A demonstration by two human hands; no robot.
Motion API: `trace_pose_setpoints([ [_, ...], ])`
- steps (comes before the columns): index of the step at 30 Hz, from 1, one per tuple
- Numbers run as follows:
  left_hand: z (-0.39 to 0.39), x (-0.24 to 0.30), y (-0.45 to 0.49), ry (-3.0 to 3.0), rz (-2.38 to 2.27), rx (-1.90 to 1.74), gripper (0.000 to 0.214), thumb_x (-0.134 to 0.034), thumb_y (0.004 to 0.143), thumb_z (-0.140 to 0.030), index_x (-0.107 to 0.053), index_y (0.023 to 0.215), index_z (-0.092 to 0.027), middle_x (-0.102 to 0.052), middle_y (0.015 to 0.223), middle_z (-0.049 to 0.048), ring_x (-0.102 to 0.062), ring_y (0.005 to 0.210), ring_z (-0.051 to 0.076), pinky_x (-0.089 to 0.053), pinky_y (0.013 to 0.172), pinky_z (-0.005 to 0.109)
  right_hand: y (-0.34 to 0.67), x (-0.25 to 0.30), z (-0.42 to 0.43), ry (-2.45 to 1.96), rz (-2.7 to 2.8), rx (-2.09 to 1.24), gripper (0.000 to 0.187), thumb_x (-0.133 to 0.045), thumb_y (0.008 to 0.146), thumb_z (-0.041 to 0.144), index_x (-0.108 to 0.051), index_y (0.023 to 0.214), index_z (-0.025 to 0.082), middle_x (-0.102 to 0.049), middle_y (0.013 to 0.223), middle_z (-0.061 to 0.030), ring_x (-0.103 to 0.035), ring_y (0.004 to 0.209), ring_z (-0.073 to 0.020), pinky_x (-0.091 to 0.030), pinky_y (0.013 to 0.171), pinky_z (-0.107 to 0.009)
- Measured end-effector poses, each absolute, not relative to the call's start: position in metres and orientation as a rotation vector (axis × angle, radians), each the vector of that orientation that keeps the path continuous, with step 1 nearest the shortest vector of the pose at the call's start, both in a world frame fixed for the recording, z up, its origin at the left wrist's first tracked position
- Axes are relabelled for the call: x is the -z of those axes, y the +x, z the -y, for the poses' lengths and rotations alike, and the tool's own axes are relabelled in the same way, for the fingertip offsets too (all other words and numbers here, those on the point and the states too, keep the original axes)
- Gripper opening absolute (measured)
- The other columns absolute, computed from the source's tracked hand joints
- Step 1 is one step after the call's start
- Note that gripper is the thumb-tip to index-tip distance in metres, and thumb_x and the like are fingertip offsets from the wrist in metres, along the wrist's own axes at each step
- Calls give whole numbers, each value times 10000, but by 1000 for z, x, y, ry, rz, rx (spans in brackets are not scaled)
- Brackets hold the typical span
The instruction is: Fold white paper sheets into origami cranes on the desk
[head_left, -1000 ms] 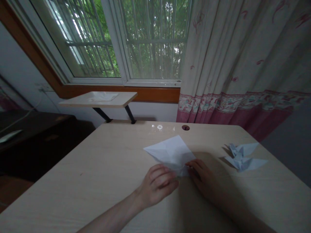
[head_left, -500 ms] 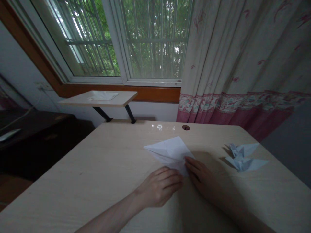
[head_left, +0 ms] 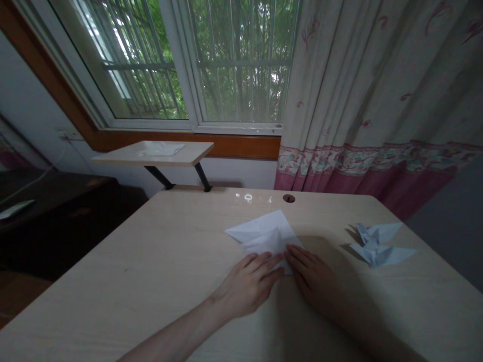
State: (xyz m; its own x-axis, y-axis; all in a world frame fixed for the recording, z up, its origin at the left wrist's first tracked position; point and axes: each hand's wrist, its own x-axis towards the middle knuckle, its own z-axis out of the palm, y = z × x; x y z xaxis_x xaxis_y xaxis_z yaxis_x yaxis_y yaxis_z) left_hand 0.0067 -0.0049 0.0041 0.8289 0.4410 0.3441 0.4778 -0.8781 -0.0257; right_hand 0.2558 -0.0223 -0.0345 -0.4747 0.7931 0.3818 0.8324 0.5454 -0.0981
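Observation:
A partly folded sheet of white paper point(head_left: 266, 233) lies on the light wooden desk point(head_left: 162, 261). My left hand point(head_left: 247, 284) lies flat with fingers stretched out, its fingertips pressing on the near edge of the paper. My right hand point(head_left: 313, 276) rests flat beside it, fingers extended onto the paper's near right corner. Both hands hold nothing. Their fingertips nearly meet over the fold.
Two finished folded paper figures point(head_left: 379, 244) sit at the desk's right side. A cable hole point(head_left: 289, 198) is near the far edge. A small raised shelf point(head_left: 158, 153) stands behind the desk under the window. A patterned curtain point(head_left: 377, 100) hangs on the right; dark furniture point(head_left: 56, 211) on the left.
My left hand has uncurled from a loose fist and flattened onto the paper. The paper's near flap has been pressed down, and both hands have shifted slightly toward the fold.

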Motion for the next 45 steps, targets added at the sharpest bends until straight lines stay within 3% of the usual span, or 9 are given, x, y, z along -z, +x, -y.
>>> trace_pose_setpoints([
  [12, 2, -3, 6, -2805, 809, 663, 298, -476, 982, -242, -598, 1253, -217, -569, 1392, 28, -498, 1245, 271, -355, 1050, 452, 246, 21, 28, -1375, 2421, 244, 380, -416, 921, 151, -664, 1208, 123, -667, 1264, -144, -646, 1122, -285, -536, 912, -469],
  [18, 1, 0, 5, -2829, 852, 701, 289, -531, 942, -219, -617, 1218, -229, -562, 1395, 36, -488, 1253, 279, -362, 1052, 476, 246, 17, 31, -1332, 2388, 268, 326, -446, 933, 182, -689, 1150, 174, -702, 1208, -110, -670, 1057, -268, -528, 896, -452],
  [22, 0, 0, 4, -2864, 851, 713, 293, -530, 925, -186, -628, 1198, -222, -546, 1411, 49, -476, 1270, 274, -375, 1055, 473, 245, 16, 32, -1248, 2428, 349, 325, -420, 957, 187, -705, 1109, 151, -731, 1143, -113, -693, 984, -274, -542, 839, -461],
  [28, 0, -2, 4, -2889, 854, 670, 292, -525, 913, -155, -641, 1175, -214, -548, 1409, 62, -481, 1270, 276, -412, 1035, 464, 243, 13, 34, -1166, 2456, 357, 351, -402, 959, 168, -721, 1101, 131, -730, 1143, -123, -690, 1039, -250, -542, 900, -403],
  [38, -2, -3, 4, -2932, 855, 732, 269, -518, 898, -121, -655, 1120, -190, -559, 1392, 71, -499, 1252, 278, -442, 1023, 453, 241, 8, 42, -1094, 2421, 372, 320, -427, 915, 112, -740, 950, 169, -772, 985, -115, -733, 843, -232, -559, 765, -358],
  [45, -3, -3, 3, -3061, 791, 673, 345, -532, 850, -94, -658, 1149, -210, -466, 1476, 72, -430, 1334, 283, -428, 1057, 458, 241, 7, 43, -1089, 2371, 292, 263, -464, 883, 104, -709, 827, 182, -765, 897, -82, -711, 758, -230, -533, 725, -364],
])
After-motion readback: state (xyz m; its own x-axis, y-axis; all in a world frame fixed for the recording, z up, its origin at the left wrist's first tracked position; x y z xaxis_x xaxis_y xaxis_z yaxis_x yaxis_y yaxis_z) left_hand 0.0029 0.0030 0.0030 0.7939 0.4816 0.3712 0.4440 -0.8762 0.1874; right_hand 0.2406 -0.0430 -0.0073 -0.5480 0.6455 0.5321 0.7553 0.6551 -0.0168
